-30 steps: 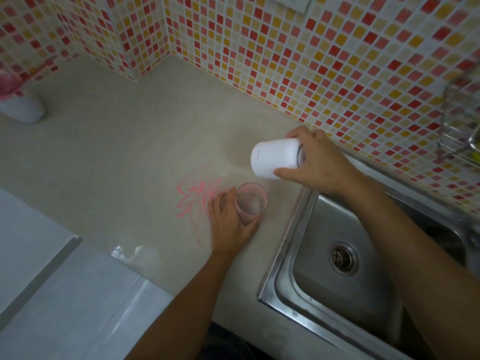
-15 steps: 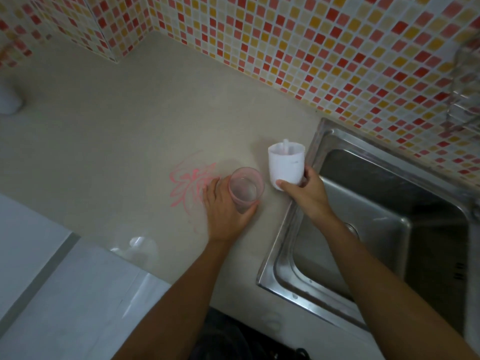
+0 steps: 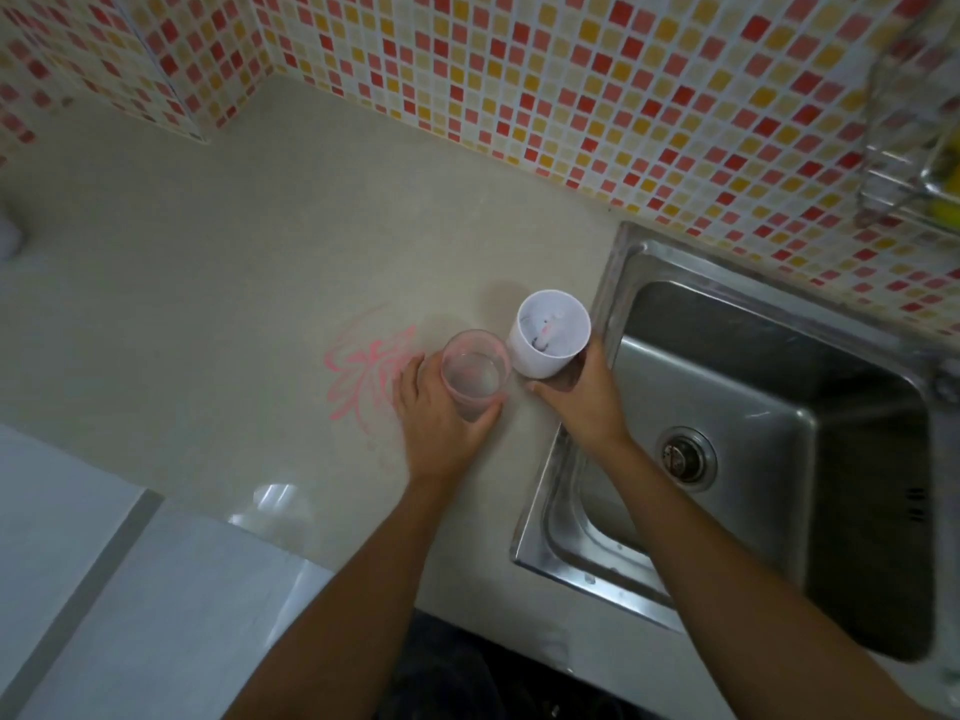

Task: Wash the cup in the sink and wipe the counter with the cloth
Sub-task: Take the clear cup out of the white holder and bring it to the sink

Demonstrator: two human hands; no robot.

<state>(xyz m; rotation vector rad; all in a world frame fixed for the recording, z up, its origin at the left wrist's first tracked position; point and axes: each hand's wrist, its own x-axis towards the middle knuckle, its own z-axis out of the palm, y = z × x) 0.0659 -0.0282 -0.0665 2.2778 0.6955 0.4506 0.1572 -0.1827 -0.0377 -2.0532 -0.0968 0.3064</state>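
The wire rack [image 3: 915, 122] far right is blurred and cut off, a white object [image 3: 7, 237] far left cut off too. Bits in the white cup [image 3: 549, 336] are too small to name; the left hand [image 3: 441, 431] hides the base of the pink cup [image 3: 474, 370]

Left hand [image 3: 441, 431] grips glass [image 3: 474, 376]; right hand [image 3: 584, 407] grips cup [image 3: 549, 335].

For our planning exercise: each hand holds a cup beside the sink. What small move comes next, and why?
Probably the left hand should lift the pink cup across into the sink: it grips that cup, which seems to hold liquid and stands on the counter.
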